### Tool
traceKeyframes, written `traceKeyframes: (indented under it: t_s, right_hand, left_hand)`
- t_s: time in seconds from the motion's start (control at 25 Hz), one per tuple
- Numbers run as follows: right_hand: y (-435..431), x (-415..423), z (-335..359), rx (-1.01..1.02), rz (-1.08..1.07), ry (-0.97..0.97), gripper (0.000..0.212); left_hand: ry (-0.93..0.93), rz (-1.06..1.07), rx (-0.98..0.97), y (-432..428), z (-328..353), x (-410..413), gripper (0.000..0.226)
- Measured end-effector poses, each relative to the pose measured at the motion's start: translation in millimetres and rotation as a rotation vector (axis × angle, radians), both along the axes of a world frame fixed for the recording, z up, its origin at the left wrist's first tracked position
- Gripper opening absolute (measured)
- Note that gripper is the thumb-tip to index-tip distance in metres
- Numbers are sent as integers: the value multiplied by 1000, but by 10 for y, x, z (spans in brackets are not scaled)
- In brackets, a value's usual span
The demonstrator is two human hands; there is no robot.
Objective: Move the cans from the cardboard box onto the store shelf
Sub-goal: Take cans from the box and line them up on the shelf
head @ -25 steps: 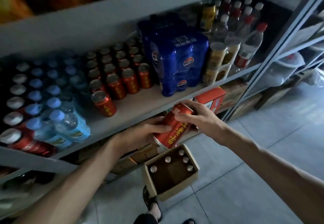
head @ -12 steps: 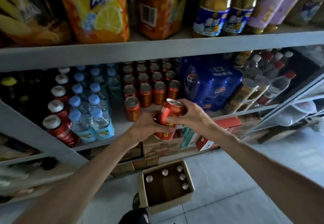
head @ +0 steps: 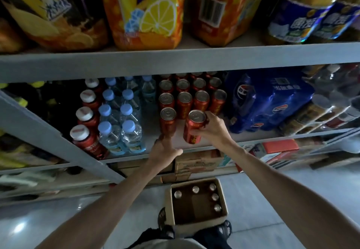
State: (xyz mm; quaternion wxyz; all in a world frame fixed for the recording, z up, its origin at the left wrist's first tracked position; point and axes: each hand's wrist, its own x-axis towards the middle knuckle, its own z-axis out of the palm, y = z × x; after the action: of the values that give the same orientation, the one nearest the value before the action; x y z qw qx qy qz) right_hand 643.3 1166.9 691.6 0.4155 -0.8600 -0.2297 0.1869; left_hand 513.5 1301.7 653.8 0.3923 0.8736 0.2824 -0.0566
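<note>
Red cans (head: 201, 100) fill rows on the shelf (head: 251, 136). The right hand (head: 213, 130) grips one more can (head: 191, 131) at its front; the left hand (head: 164, 151), fingers straight, touches a neighbour (head: 168, 122). Five cans (head: 195, 189) wait in the cardboard box (head: 168, 206).

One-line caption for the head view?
Right hand holds red can at shelf; left hand touches neighbouring can; five cans in box.
</note>
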Motion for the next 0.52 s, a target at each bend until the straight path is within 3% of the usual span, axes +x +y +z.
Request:
traceKeyframes:
  t_s: [0.12,0.2,0.52]
  right_hand:
    - [115,147,-181,22,4,-19,66]
    - [172,217,-269,34,26,-8,69]
    - [356,217,-398,115,53,47,67]
  left_hand:
    - [235,-44,201,56,-146,40,94]
    - [358,-80,273,85,-190,123,102]
    - [434,-114,290,193,-197,237,81]
